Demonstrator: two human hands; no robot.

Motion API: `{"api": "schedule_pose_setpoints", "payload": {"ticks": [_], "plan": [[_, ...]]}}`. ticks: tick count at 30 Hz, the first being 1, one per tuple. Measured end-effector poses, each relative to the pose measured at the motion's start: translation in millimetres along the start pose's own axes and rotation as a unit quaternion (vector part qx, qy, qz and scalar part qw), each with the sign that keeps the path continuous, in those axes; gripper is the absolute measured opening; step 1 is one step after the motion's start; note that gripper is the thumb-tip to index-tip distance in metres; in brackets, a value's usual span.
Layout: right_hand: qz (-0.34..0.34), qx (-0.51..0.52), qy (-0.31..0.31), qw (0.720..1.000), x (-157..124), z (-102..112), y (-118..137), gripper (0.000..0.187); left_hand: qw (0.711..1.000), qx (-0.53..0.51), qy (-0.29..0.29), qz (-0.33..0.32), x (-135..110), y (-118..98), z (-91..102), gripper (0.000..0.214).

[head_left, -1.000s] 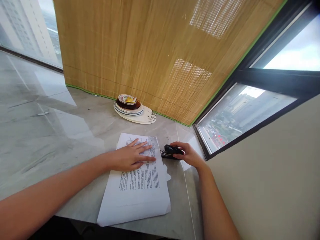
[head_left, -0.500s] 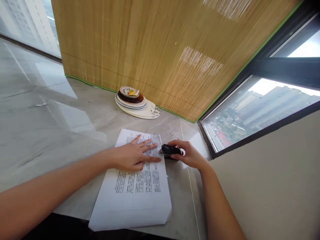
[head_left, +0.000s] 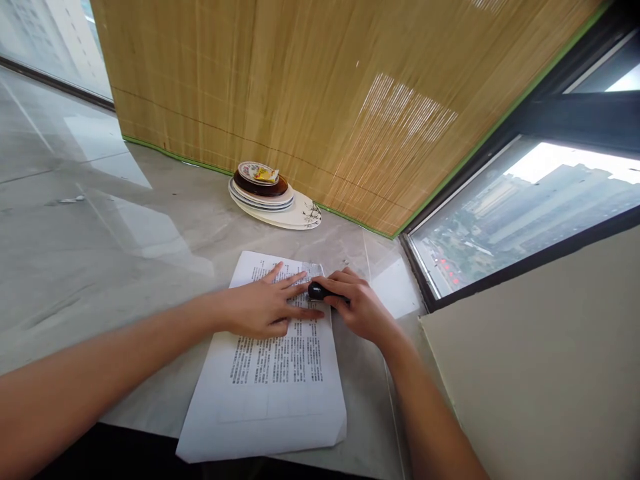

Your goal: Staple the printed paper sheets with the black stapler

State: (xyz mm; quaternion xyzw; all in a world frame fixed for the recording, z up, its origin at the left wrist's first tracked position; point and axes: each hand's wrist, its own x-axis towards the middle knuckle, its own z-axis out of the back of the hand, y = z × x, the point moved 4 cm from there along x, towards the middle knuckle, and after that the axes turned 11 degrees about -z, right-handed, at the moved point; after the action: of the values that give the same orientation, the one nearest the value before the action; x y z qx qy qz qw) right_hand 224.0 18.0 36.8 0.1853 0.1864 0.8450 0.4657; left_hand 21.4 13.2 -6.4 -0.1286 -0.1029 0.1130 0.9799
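Printed paper sheets lie on the grey marble-look surface in front of me, covered in dense lines of text. My left hand rests flat on the upper part of the sheets with its fingers spread. A black stapler sits over the right edge of the paper, its front end near my left fingertips. My right hand is closed around the stapler from the right and covers its back part. Whether the stapler's jaws are pressed together I cannot tell.
Beyond the paper stands a stack of plates with a small yellow packet on top. A bamboo blind hangs behind it. To the right are a dark window frame and a pale wall.
My right hand has moved the stapler left, from beside the paper's edge to over it. My left hand stays spread on the sheets. The view has shifted slightly.
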Motion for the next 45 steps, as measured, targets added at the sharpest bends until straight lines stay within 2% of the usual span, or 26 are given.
{"api": "schedule_pose_setpoints", "payload": {"ticks": [11, 17, 23, 32, 35, 39, 43, 45], "plan": [[-0.022, -0.016, 0.0, 1.0, 1, -4, 6, 0.05, 1.0, 0.0, -0.026, -0.004, 0, 0, 0.8, 0.067], [-0.034, -0.032, -0.001, 0.999, 0, -6, 6, 0.05, 1.0, 0.003, 0.011, 0.002, 0, 0, 0.2, 0.068], [-0.051, -0.05, 0.002, 0.997, 0, -6, 6, 0.048, 1.0, 0.004, 0.01, 0.001, 0, 0, 1.8, 0.067], [-0.056, -0.177, 0.001, 0.983, 1, -18, 17, 0.045, 1.0, -0.008, -0.006, 0.002, 0, 0, 2.4, 0.068], [-0.031, -0.176, -0.011, 0.984, 2, -15, 18, 0.042, 1.0, -0.002, -0.007, 0.001, 0, -1, 5.2, 0.068], [-0.011, -0.061, -0.026, 0.998, 0, 1, -1, 0.043, 1.0, 0.015, 0.009, 0.001, 0, -2, 8.7, 0.072], [0.001, 0.07, -0.027, 0.997, -3, 17, -39, 0.033, 1.0, 0.019, 0.021, 0.004, -1, -1, 11.1, 0.074], [-0.024, 0.098, -0.058, 0.993, -4, 25, -60, 0.034, 1.0, 0.014, 0.021, 0.012, -1, 1, 13.4, 0.07]]}}
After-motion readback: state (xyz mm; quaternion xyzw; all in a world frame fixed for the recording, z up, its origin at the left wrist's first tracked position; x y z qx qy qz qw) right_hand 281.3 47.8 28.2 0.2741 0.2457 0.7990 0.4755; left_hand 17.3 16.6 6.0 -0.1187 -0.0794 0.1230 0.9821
